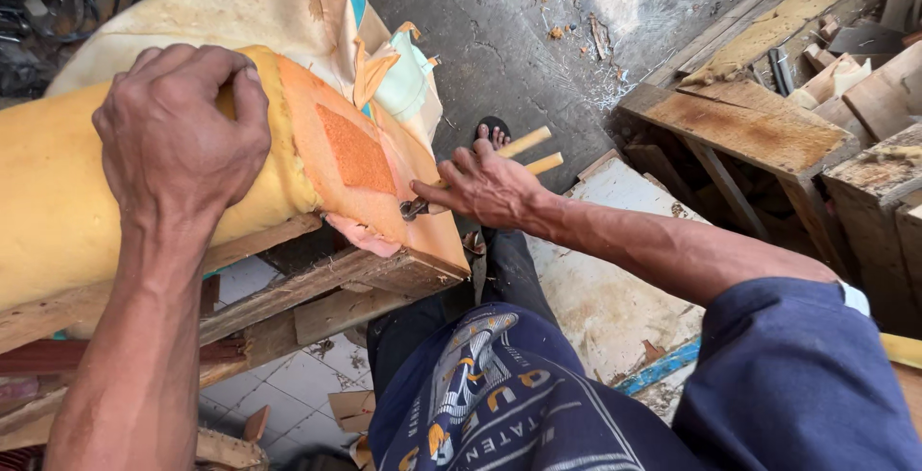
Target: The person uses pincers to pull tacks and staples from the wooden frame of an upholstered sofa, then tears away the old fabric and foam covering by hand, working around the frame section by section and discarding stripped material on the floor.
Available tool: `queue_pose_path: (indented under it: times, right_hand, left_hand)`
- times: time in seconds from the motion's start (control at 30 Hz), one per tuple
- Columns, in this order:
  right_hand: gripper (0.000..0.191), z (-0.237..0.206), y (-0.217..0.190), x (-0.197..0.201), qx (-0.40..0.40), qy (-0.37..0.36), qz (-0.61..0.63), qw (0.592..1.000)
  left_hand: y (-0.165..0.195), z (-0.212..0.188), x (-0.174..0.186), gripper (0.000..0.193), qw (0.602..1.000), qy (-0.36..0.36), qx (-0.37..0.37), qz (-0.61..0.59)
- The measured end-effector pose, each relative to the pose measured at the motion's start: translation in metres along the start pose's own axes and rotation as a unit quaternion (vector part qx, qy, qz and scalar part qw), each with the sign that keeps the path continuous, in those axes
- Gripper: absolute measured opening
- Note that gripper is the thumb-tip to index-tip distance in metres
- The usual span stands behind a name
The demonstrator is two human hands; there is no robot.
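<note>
Left hand (pixel 182 130) clamps foam cushion (pixel 58 193); right hand (pixel 485 188) grips yellow-handled pliers (pixel 423 205), jaws pointing left at the orange fabric (pixel 384 183).

Upholstery/carpentry workshop: bare concrete floor (pixel 499 39), stacked timber offcuts (pixel 864 87), rough wooden frame (pixel 317 289) carrying yellow foam padding (pixel 58 183), scattered debris.
</note>
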State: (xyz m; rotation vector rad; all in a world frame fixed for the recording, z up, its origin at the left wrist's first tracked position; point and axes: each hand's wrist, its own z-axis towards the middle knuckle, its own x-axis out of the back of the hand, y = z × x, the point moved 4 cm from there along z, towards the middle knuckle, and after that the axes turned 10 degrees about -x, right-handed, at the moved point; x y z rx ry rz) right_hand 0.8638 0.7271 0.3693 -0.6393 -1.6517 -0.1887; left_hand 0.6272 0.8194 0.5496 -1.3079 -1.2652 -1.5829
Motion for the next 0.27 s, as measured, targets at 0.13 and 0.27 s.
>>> queue_pose_path:
  times: [0.13, 0.27]
  right_hand:
    - [0.047, -0.010, 0.006, -0.017, -0.107, -0.076, 0.129, 0.983]
    - [0.051, -0.052, -0.049, -0.057, -0.299, -0.141, 0.362, 0.872]
  left_hand:
    - [-0.002, 0.012, 0.004, 0.011, 1.000, 0.023, -0.006, 0.007]
    - [-0.001, 0.003, 0.001, 0.011, 1.000, 0.006, -0.005, 0.007]
